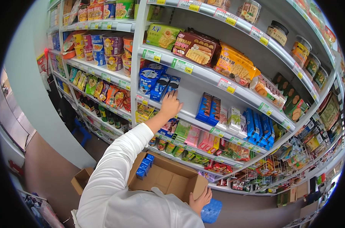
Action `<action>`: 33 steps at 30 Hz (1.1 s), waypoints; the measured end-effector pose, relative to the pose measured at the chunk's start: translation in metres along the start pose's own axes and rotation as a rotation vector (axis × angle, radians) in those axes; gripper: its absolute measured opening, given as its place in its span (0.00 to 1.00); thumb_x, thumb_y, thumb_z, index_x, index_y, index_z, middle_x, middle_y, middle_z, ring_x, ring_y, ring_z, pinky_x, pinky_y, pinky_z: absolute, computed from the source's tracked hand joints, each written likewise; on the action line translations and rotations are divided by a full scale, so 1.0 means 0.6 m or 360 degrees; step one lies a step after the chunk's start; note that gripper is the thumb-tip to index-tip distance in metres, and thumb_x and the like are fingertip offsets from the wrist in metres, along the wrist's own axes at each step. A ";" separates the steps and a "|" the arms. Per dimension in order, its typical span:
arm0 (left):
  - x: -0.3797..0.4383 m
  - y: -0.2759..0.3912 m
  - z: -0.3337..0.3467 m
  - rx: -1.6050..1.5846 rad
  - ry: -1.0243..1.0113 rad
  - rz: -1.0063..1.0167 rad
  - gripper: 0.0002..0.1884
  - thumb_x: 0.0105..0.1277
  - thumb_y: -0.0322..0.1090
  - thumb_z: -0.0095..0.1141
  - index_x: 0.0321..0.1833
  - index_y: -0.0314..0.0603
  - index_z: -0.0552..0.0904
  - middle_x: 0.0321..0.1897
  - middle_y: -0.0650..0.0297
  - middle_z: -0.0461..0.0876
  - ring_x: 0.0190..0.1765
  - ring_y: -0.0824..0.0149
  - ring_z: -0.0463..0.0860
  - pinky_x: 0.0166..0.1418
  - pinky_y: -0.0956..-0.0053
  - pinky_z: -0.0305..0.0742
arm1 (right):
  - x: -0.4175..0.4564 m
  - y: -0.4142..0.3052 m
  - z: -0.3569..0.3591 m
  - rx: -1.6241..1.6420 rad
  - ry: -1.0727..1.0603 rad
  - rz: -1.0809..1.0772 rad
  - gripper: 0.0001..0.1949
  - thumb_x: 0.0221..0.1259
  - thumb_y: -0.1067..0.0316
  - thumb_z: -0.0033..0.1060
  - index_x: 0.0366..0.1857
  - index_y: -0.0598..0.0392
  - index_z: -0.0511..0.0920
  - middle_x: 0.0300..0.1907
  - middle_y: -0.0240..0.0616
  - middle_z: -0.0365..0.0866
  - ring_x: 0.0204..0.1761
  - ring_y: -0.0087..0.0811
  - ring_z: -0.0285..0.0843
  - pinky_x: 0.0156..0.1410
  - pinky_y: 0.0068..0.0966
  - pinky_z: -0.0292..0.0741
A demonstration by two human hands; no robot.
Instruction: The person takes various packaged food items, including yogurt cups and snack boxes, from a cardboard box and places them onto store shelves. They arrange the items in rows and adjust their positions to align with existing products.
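My left hand [171, 104] reaches onto a shop shelf, its fingertips at the front of a blue cookie box [173, 84]; whether they grip it I cannot tell. Another blue cookie box [160, 87] and a blue lidded cookie tub [148, 80] stand just left of it. Below, an open cardboard box [158, 175] is in front of my body, with several small blue boxes [145, 166] lined up at its left end. My right hand [200, 200] holds the right end wall of that cardboard box, thumb and fingers around its edge.
Further right on the same shelf stand blue chocolate biscuit boxes [208, 108] and blue packets [259, 128]. The shelf edge above bears price tags [182, 66]. Cup noodles [113, 51] fill shelves at left. A smaller cardboard box [82, 180] and a blue plastic stool [211, 211] are low down.
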State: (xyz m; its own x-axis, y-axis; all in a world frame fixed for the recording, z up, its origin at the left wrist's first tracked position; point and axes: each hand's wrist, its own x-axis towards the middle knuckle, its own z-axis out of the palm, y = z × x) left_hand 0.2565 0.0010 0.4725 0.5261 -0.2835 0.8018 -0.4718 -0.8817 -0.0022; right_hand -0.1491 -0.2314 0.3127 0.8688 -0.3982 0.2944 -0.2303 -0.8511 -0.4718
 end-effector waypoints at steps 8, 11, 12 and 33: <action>-0.020 -0.007 -0.065 0.0039 -0.0184 -0.0017 0.20 0.67 0.47 0.57 0.39 0.31 0.85 0.65 0.46 0.73 0.67 0.49 0.70 0.72 0.53 0.60 | 0.014 -0.022 0.012 0.0008 -0.0066 -0.0167 0.46 0.47 0.58 0.73 0.73 0.60 0.58 0.70 0.58 0.58 0.72 0.60 0.50 0.73 0.55 0.49; -0.069 -0.001 -0.074 -0.0133 0.0186 0.0128 0.18 0.68 0.43 0.56 0.48 0.33 0.82 0.67 0.47 0.71 0.68 0.49 0.69 0.72 0.52 0.60 | 0.012 -0.012 0.022 0.0054 -0.0118 -0.0157 0.47 0.48 0.60 0.73 0.75 0.55 0.56 0.74 0.54 0.54 0.73 0.58 0.49 0.73 0.54 0.48; -0.099 0.008 -0.089 -0.0168 0.0138 0.0237 0.20 0.67 0.41 0.55 0.55 0.34 0.79 0.65 0.46 0.72 0.67 0.49 0.70 0.72 0.54 0.61 | 0.009 -0.009 0.024 0.0041 -0.0137 -0.0146 0.46 0.48 0.60 0.72 0.75 0.55 0.56 0.74 0.54 0.54 0.73 0.58 0.49 0.74 0.54 0.48; -0.895 0.065 0.052 0.0140 -0.1886 -0.0492 0.51 0.57 0.48 0.67 0.78 0.38 0.51 0.77 0.47 0.52 0.77 0.46 0.54 0.77 0.53 0.54 | -0.028 0.040 0.023 -0.0194 -0.0481 0.0031 0.46 0.44 0.54 0.75 0.71 0.54 0.62 0.70 0.54 0.60 0.72 0.55 0.53 0.69 0.54 0.53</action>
State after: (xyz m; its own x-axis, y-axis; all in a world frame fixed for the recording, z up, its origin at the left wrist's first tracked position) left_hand -0.0226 0.1070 0.0231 0.9470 -0.1848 -0.2628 -0.1876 -0.9821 0.0144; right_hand -0.1631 -0.2404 0.2847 0.9503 -0.3110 0.0175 -0.2833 -0.8863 -0.3665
